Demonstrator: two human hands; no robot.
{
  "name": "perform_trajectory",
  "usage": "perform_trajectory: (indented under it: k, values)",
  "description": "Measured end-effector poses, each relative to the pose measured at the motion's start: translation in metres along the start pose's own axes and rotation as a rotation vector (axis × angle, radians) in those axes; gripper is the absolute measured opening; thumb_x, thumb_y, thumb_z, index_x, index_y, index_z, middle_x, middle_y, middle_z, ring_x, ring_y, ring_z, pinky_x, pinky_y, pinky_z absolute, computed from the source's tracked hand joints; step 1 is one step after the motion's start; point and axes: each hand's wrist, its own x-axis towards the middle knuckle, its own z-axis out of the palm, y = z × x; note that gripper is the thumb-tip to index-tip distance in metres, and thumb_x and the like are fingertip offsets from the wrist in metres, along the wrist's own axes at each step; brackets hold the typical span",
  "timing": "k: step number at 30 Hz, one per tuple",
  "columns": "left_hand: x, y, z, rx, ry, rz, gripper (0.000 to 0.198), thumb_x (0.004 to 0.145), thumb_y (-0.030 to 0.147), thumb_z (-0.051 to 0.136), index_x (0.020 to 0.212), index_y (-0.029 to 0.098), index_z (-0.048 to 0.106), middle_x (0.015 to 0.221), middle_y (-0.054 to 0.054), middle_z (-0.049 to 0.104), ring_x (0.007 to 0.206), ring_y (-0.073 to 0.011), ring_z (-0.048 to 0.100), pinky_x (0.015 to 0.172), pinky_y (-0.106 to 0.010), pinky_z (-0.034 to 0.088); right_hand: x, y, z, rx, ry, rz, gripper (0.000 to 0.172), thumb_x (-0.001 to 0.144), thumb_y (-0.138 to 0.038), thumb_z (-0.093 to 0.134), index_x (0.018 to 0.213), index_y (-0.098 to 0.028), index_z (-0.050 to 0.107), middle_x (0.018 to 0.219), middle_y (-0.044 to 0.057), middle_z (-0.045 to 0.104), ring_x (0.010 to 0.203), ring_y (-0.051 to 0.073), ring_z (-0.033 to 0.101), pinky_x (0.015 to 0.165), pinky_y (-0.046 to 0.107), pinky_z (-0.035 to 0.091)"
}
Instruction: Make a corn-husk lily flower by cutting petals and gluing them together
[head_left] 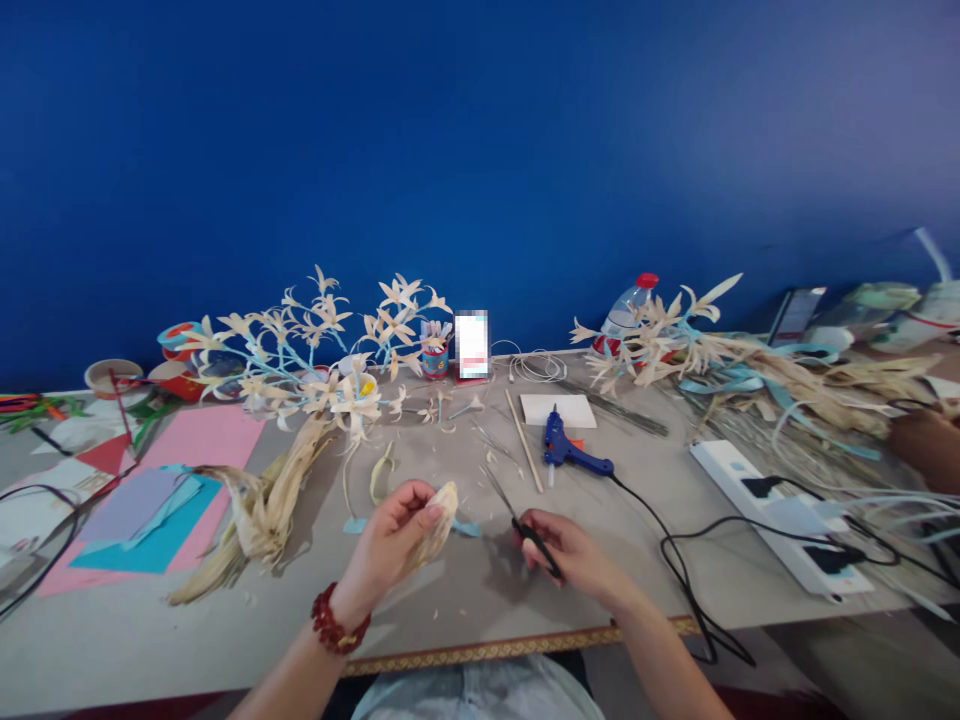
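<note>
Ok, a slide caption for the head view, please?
Left hand pinches a corn-husk strip, right hand holds small scissors, beside a blue glue gun and husk flowers.

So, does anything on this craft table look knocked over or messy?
A clear bottle with a red cap lies tilted among the dried flowers at the back. Small husk trimmings are strewn over the table beyond the left hand, holding a husk piece, and the right hand, holding scissors. Nothing looks spilled.
</note>
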Motion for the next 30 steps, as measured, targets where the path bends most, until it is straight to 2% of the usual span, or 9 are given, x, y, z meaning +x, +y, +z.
perform_trajectory:
  k: [4, 7, 14, 22, 30]
  values:
    - [0.005, -0.002, 0.004, 0.032, -0.021, -0.037, 0.032, 0.074, 0.043, 0.073, 0.079, 0.015, 0.057, 0.065, 0.003, 0.057, 0.056, -0.0071, 0.048, 0.053, -0.018, 0.037, -0.002, -0.005, 0.015, 0.083, -0.167, -0.028, 0.045, 0.069, -0.060, 0.068, 0.081, -0.020, 0.051, 0.076, -0.001, 0.058, 0.054, 0.010, 0.045, 0.042, 0.018, 0.032]
    - [0.007, -0.004, 0.005, 0.073, -0.051, -0.040, 0.032, 0.073, 0.043, 0.073, 0.082, 0.015, 0.060, 0.068, 0.001, 0.059, 0.059, -0.0085, 0.050, 0.055, -0.019, 0.038, -0.003, -0.012, 0.024, 0.137, -0.224, -0.031, 0.044, 0.066, -0.056, 0.072, 0.077, -0.020, 0.051, 0.076, -0.001, 0.057, 0.058, 0.010, 0.045, 0.047, 0.019, 0.032]
    - [0.009, -0.002, 0.001, 0.150, -0.137, -0.019, 0.030, 0.076, 0.041, 0.071, 0.080, 0.014, 0.060, 0.065, 0.003, 0.054, 0.056, -0.0080, 0.043, 0.053, -0.019, 0.033, -0.002, -0.021, 0.030, 0.136, -0.193, -0.047, 0.043, 0.064, -0.054, 0.075, 0.065, -0.018, 0.050, 0.057, -0.006, 0.048, 0.051, 0.008, 0.037, 0.048, 0.020, 0.027]
    - [0.012, -0.004, -0.003, 0.177, -0.175, -0.023, 0.030, 0.078, 0.042, 0.069, 0.079, 0.015, 0.057, 0.065, 0.004, 0.051, 0.056, -0.0074, 0.040, 0.053, -0.019, 0.029, -0.007, -0.009, 0.032, 0.126, -0.143, -0.079, 0.041, 0.072, -0.050, 0.069, 0.060, -0.019, 0.045, 0.051, -0.006, 0.045, 0.047, 0.008, 0.036, 0.046, 0.020, 0.024]
    - [0.018, -0.002, 0.000, 0.272, -0.264, -0.027, 0.031, 0.079, 0.043, 0.067, 0.078, 0.014, 0.057, 0.067, 0.004, 0.052, 0.057, -0.0072, 0.040, 0.053, -0.018, 0.029, -0.014, 0.003, 0.026, -0.017, -0.071, -0.116, 0.041, 0.076, -0.047, 0.066, 0.059, -0.020, 0.041, 0.049, -0.008, 0.038, 0.046, 0.008, 0.033, 0.045, 0.020, 0.022]
